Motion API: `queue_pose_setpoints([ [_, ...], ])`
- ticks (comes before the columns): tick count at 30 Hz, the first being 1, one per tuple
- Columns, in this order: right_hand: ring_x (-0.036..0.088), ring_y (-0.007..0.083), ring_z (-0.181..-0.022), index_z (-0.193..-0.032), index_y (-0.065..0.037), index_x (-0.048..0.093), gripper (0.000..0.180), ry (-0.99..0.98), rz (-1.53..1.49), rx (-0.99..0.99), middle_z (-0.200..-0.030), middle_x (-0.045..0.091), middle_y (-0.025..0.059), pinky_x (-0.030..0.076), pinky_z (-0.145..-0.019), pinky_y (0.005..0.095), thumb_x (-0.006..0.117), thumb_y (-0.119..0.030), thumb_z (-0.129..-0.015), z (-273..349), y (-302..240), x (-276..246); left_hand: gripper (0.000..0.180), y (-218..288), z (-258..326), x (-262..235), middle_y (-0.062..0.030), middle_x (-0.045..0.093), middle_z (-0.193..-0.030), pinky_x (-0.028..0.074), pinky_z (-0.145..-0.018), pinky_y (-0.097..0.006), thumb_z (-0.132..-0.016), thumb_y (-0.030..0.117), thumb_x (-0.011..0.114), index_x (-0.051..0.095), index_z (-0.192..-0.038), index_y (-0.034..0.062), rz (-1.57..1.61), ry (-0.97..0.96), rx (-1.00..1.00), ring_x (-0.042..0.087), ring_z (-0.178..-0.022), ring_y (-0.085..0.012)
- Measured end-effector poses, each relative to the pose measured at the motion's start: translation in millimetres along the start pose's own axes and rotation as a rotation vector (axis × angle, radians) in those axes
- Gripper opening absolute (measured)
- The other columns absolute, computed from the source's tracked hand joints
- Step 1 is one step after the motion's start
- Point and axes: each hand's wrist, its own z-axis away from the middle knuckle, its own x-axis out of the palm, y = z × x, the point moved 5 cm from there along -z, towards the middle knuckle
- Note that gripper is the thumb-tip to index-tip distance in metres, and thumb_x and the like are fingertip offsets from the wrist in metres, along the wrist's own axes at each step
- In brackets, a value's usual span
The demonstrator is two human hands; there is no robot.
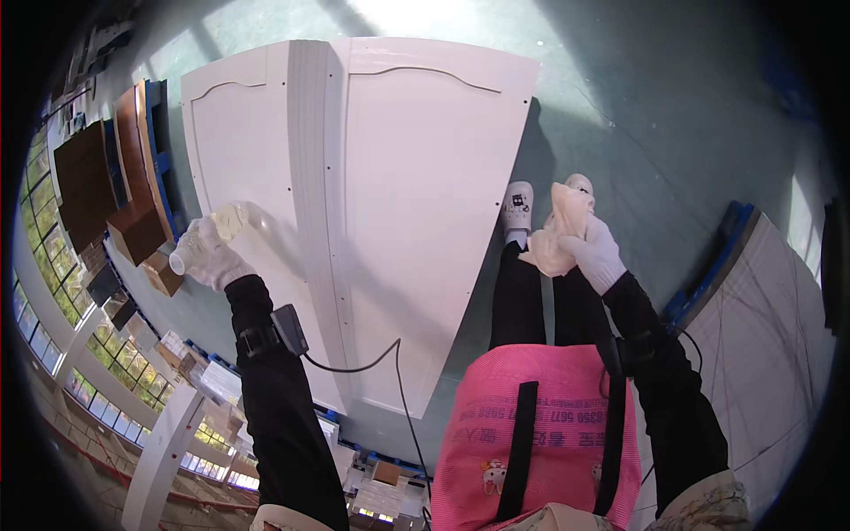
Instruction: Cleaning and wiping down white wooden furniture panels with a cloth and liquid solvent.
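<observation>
A clear plastic bottle (pixel 217 232) is gripped by the white-gloved left hand (pixel 208 255), fingers wrapped around it, over the left edge of the white panelled cabinet door (pixel 425 203). A crumpled cream cloth (pixel 558 232) is bunched in the closed gloved right hand (pixel 595 252), held off the door's right edge. No wiping appears started; the whole surface seemingly remains.

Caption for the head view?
Left hand holds a bottle over white panels; right hand grips a cloth.
</observation>
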Motion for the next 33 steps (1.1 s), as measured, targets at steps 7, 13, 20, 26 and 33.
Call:
queue_pose_setpoints([
  [7,0.060,0.0185,-0.103,-0.117,0.004,0.057,0.040,-0.146,-0.045,-0.062,-0.109,0.063,0.0106,0.046,-0.093,0.0308,0.055,-0.003,-0.078,29,-91,0,0.049,92,219,68,-0.0128,0.063,-0.105,0.052,-0.085,-0.036,-0.070,0.007,0.078,0.052,-0.112,0.0030,0.156,-0.971,-0.176,0.062,-0.095,-0.0218],
  [13,0.060,0.0142,-0.100,-0.115,0.002,0.060,0.034,-0.335,-0.295,-0.141,-0.108,0.064,0.0076,0.047,-0.089,0.0285,0.060,-0.014,-0.085,27,-72,-30,0.040,128,364,111,-0.0045,0.064,-0.090,0.052,-0.080,-0.031,-0.074,0.013,0.077,0.055,-0.106,0.0030,0.166,-1.573,-0.808,0.063,-0.086,-0.0142],
  [20,0.059,0.0137,-0.103,-0.121,0.002,0.060,0.042,-0.321,-0.590,-0.051,-0.114,0.063,0.0057,0.047,-0.090,0.0290,0.055,-0.032,-0.096,29,-51,-56,0.041,164,402,147,-0.0050,0.064,-0.092,0.050,-0.077,-0.030,-0.079,0.020,0.075,0.055,-0.108,0.0006,-0.009,-1.772,-0.765,0.061,-0.084,-0.0123],
  [26,0.058,0.0150,-0.106,-0.125,0.000,0.059,0.046,-0.315,-0.703,-0.148,-0.118,0.062,0.0071,0.046,-0.091,0.0296,0.053,-0.035,-0.097,39,-57,-69,0.042,168,413,165,-0.0070,0.065,-0.091,0.051,-0.077,-0.029,-0.081,0.024,0.073,0.055,-0.109,-0.0010,-0.088,-1.784,-0.708,0.063,-0.084,-0.0131],
  [33,0.058,0.0165,-0.108,-0.123,0.004,0.057,0.045,-0.336,-0.739,-0.147,-0.118,0.062,0.0082,0.045,-0.094,0.0306,0.049,-0.032,-0.097,36,-37,-79,0.039,170,428,168,-0.0077,0.068,-0.089,0.052,-0.077,-0.029,-0.082,0.024,0.072,0.057,-0.108,-0.0014,-0.005,-1.761,-0.942,0.066,-0.084,-0.0141],
])
